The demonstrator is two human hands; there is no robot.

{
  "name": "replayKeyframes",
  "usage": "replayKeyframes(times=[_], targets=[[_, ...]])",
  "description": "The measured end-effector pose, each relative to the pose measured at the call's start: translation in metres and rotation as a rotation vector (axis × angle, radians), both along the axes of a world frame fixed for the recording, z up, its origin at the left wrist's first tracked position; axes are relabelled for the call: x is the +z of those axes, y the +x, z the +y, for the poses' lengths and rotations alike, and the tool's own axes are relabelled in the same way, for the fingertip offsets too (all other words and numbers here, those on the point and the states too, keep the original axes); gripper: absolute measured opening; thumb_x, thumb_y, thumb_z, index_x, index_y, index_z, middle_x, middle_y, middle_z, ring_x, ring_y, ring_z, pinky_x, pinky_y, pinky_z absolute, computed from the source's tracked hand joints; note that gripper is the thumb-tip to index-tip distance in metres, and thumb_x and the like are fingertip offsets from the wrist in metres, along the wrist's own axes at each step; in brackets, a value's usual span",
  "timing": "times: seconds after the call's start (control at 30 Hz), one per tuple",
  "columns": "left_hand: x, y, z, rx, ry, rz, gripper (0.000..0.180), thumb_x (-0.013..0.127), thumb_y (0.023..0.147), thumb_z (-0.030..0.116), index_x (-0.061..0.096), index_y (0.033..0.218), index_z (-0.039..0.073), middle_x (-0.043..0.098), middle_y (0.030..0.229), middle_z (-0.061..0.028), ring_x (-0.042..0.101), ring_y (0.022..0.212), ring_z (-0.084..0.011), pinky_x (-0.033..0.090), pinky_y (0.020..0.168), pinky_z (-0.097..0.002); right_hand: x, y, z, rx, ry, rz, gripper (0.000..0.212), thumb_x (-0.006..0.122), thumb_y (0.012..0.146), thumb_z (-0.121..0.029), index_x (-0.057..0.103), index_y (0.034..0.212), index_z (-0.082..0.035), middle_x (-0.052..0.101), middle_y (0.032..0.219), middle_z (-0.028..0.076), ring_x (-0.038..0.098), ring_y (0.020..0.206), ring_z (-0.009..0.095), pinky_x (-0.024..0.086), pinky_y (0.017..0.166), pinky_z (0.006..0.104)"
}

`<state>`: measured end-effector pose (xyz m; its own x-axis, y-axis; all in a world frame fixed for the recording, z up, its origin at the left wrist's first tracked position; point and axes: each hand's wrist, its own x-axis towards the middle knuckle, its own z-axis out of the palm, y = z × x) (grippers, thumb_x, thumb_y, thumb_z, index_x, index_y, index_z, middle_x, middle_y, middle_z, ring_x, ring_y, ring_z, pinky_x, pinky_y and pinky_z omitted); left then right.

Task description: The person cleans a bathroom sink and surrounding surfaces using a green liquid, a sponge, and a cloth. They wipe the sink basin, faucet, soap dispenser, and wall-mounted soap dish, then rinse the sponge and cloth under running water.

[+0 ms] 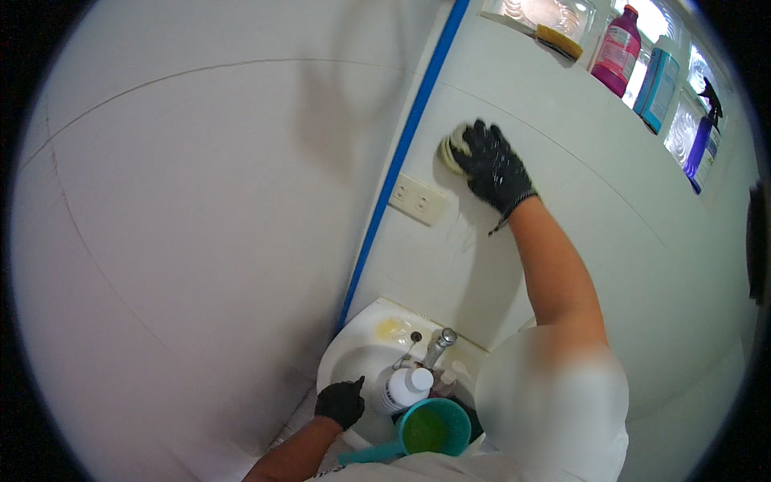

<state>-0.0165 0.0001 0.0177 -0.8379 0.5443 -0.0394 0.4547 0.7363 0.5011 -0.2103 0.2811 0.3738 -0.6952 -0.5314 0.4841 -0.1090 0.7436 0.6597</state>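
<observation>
My right hand [494, 167], in a wet black glove, presses a pale yellow-green sponge [451, 151] against the white wall, above and right of an outlet plate [417, 200]. The fingers wrap over the sponge and hide part of it. Lower down, my left hand [341, 403], also black-gloved, is at the left side of the white sink [337, 361]. Its index finger points out over the basin, and I see nothing in it. In the sink stand a white bottle [408, 387] and a teal dipper [458, 426] with green liquid inside, below the metal faucet [439, 346].
Blue tape [405, 145] runs down the wall corner to the sink. On the ledge at upper right stand a brown-yellow sponge [559, 42], a magenta bottle [618, 52], a blue bottle [657, 85] and a purple spray bottle [703, 145], before glass blocks.
</observation>
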Motion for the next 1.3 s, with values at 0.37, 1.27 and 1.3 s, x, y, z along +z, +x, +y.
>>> replayKeyframes(times=[0.37,1.27,1.3], targets=[[-0.002,0.001,0.001,0.042,-0.056,-0.043,0.049,0.047,0.082,0.026,0.048,0.130,0.016,0.060,0.111,-0.0148,0.058,0.101,-0.0290,0.045,0.089,-0.0426,-0.161,0.069,0.033,-0.017,0.151,-0.423,0.048,0.047,0.081,-0.009,0.049,0.128,-0.019,0.040,0.137,0.015,0.031,0.132,0.034,0.021,0.111,0.0479],[-0.004,-0.004,-0.001,0.045,0.068,-0.009,0.048,0.051,0.081,0.022,0.048,0.127,0.007,0.062,0.095,-0.0159,0.060,0.087,-0.0297,0.049,0.078,-0.0429,-0.229,-0.027,-0.037,0.044,0.007,-0.155,0.051,0.044,0.081,-0.006,0.040,0.132,-0.005,0.038,0.138,0.016,0.032,0.130,0.036,0.029,0.104,0.0499],[-0.002,-0.005,-0.001,0.040,0.049,-0.049,0.048,0.051,0.081,0.022,0.048,0.127,0.007,0.062,0.095,-0.0158,0.060,0.087,-0.0297,0.049,0.077,-0.0428,-0.229,-0.037,-0.044,0.050,-0.002,-0.122,0.050,0.045,0.080,-0.008,0.044,0.129,-0.008,0.038,0.137,0.015,0.032,0.129,0.035,0.030,0.103,0.0501]])
